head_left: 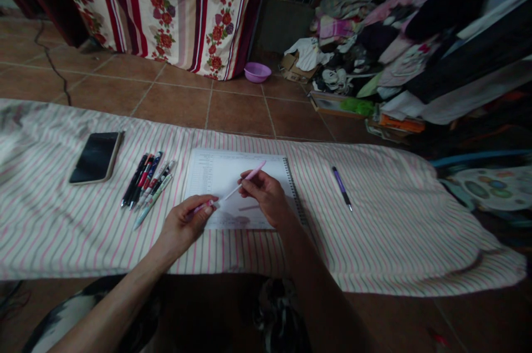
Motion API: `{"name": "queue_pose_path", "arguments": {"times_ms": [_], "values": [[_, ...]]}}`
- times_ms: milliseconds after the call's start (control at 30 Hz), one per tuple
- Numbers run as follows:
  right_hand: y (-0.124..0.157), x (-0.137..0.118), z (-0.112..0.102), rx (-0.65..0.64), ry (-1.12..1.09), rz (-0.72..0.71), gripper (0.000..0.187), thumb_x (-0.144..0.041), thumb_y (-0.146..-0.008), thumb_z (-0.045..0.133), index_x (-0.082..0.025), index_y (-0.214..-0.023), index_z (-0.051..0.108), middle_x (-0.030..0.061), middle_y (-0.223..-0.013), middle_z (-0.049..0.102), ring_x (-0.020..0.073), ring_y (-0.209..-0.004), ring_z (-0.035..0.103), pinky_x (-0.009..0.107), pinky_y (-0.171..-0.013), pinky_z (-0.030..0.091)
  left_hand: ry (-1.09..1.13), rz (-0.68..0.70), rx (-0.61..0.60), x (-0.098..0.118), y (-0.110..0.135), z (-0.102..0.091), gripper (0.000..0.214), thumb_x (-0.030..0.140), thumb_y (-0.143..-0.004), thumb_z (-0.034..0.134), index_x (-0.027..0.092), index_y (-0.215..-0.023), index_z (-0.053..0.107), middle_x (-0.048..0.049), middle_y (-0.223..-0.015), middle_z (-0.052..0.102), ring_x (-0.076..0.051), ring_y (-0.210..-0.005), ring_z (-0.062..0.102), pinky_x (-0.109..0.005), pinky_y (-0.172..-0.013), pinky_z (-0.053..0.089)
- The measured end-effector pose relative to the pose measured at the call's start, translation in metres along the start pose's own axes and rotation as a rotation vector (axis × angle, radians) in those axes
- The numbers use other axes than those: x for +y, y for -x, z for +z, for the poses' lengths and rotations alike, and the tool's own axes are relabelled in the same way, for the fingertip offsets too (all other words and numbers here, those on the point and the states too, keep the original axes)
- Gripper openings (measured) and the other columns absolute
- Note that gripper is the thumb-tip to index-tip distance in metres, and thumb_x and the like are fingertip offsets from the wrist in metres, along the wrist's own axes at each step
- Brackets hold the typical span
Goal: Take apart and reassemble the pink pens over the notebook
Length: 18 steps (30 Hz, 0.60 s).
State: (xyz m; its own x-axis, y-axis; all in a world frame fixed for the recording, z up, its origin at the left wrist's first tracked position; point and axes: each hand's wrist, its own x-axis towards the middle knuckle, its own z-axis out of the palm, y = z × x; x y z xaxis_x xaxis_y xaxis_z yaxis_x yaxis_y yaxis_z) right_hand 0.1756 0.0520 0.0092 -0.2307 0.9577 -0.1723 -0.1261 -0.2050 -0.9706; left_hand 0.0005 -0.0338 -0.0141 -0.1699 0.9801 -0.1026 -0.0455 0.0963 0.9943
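Note:
My right hand [266, 193] is closed on a pink pen [254, 171] that points up and to the right, over an open spiral notebook [220, 173]. A thin white part runs from that pen down to my left hand [188, 221], which pinches a small pink piece [204, 206], perhaps the pen's other half. Both hands hover over the lower part of the page. The notebook lies on a pink-striped cloth [374, 231].
Several pens [148, 182] lie in a row left of the notebook, a black phone [96, 157] further left, a purple pen [342, 187] to the right. Beyond the cloth are tiled floor, a floral sheet [178, 9], a purple bowl [257, 71] and piled clothes [394, 37].

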Motion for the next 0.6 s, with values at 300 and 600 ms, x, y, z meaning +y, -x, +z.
{"name": "queue_pose_path", "arguments": {"times_ms": [300,600], "values": [[-0.001,0.009,0.003,0.011,0.016,0.103,0.029,-0.025,-0.062,0.073,-0.015,-0.084,0.059,-0.0023,-0.064,0.064,0.0077,-0.054,0.059,0.021,-0.054,0.050,-0.114,0.097,-0.098,0.015,0.003,-0.019,0.020,0.032,-0.077,0.063,0.020,-0.088,0.073,-0.0087,-0.092,0.070,-0.021,-0.087,0.064,-0.032,-0.083,0.048],[-0.003,0.012,0.009,0.065,0.093,0.180,0.028,-0.019,-0.067,0.067,-0.015,-0.091,0.054,-0.0033,-0.057,0.063,0.0079,-0.046,0.057,0.019,-0.046,0.046,-0.142,0.043,-0.066,-0.003,0.005,-0.030,0.027,0.035,-0.076,0.063,0.019,-0.096,0.071,-0.0095,-0.095,0.070,-0.020,-0.082,0.065,-0.030,-0.075,0.050]]}}
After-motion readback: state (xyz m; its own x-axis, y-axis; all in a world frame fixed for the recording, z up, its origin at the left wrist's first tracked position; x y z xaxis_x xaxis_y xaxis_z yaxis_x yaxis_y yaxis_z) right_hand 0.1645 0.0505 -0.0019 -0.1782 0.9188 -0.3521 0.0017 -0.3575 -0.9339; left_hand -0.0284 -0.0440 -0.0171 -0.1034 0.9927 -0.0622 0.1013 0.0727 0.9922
